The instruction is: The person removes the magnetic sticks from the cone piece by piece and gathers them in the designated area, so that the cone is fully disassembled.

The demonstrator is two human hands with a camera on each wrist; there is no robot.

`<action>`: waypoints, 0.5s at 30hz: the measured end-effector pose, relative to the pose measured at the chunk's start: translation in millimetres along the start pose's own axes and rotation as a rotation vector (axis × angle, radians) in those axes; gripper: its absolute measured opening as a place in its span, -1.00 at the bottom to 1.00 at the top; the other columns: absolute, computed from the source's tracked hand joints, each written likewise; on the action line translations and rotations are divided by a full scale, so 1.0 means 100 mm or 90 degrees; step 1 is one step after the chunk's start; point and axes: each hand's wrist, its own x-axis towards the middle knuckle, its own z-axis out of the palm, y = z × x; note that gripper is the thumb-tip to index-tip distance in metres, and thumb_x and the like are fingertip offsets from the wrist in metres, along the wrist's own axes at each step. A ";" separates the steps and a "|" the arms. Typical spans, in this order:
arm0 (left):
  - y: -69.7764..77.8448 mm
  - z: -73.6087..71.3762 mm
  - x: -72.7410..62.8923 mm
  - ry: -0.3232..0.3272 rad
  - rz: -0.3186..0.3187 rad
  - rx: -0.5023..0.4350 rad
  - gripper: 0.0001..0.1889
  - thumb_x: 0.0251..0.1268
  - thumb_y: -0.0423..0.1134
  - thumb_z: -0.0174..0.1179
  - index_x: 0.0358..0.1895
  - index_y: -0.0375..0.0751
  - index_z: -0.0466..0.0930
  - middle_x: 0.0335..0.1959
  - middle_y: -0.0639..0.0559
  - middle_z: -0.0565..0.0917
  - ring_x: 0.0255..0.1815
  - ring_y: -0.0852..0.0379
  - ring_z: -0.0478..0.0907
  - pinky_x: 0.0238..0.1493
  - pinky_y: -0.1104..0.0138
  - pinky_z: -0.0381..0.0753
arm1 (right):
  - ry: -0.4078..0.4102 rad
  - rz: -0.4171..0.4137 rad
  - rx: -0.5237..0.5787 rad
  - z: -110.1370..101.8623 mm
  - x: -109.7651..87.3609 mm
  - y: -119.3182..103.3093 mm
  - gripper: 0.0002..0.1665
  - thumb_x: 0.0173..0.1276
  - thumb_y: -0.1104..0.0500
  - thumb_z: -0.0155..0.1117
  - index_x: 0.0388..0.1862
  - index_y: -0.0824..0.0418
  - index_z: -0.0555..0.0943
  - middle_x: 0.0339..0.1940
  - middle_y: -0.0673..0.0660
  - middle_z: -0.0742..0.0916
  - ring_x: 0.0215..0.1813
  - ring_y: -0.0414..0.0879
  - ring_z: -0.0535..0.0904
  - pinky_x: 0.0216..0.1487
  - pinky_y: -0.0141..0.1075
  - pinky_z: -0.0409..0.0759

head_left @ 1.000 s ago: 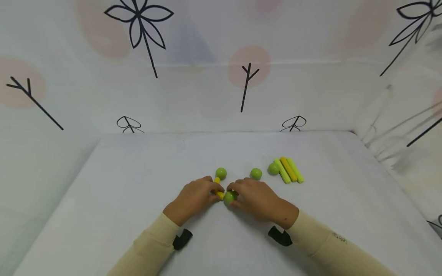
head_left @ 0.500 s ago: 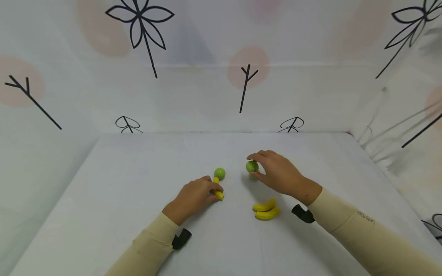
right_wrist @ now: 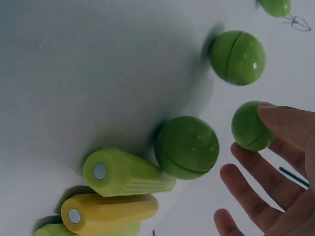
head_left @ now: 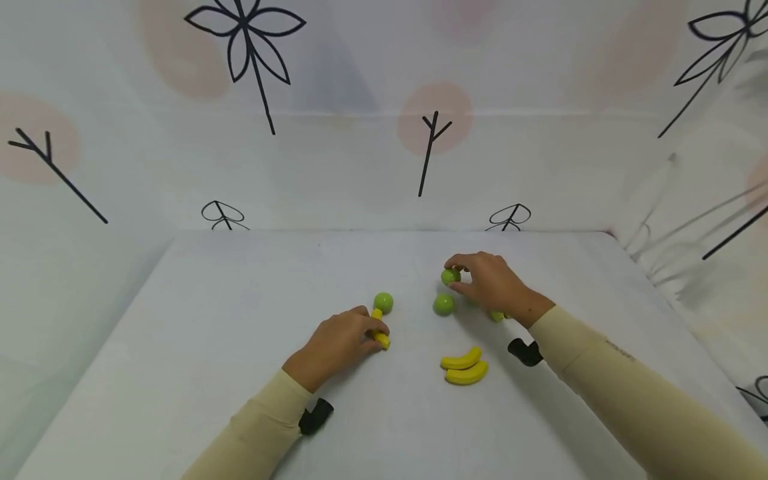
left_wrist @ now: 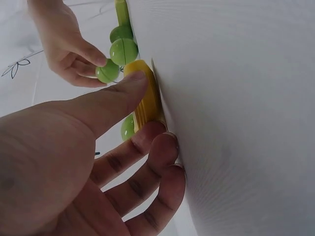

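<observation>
My left hand (head_left: 343, 347) pinches a straight yellow magnetic rod (left_wrist: 150, 105) between thumb and fingers, low against the white tabletop. A green ball (head_left: 383, 302) lies at the rod's far end. Up and to the right, my right hand (head_left: 492, 283) holds another green ball (right_wrist: 250, 126) between thumb and fingertips, raised off the table. Below that held ball a further green ball (head_left: 444, 305) sits on the table. One more green ball (right_wrist: 187, 147) lies beside the straight rods, mostly hidden by my right hand in the head view.
Two curved yellow rods (head_left: 465, 367) lie side by side on the table (head_left: 270, 280), nearer the person. A light green rod (right_wrist: 123, 172), a yellow rod (right_wrist: 108, 214) and another light green rod lie together, showing round metal ends. A patterned white cloth wall (head_left: 336, 167) stands behind.
My right hand has carried its green ball away from the left hand's rod, up and to the right. The curved yellow rods it covered now show. My left hand stays in place.
</observation>
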 end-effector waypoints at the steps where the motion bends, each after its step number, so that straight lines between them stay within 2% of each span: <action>1: 0.00 0.00 0.00 0.000 0.000 0.000 -0.75 0.22 -0.15 0.41 -0.02 0.03 0.76 -0.27 0.15 0.60 -0.39 0.26 0.43 -0.33 0.40 0.49 | -0.006 0.002 0.001 0.01 0.02 0.01 -0.58 0.28 0.22 0.45 0.13 0.24 0.65 -0.04 0.16 0.77 0.03 0.14 0.63 0.08 0.03 0.56; 15: -0.03 0.00 0.00 0.004 0.015 0.001 -0.75 0.24 -0.15 0.40 -0.02 0.02 0.76 -0.25 0.15 0.61 -0.37 0.27 0.44 -0.32 0.40 0.51 | -0.095 0.049 0.026 0.07 0.14 0.08 -0.56 0.36 0.23 0.37 0.20 0.26 0.60 0.05 0.24 0.74 0.09 0.12 0.63 0.16 0.03 0.58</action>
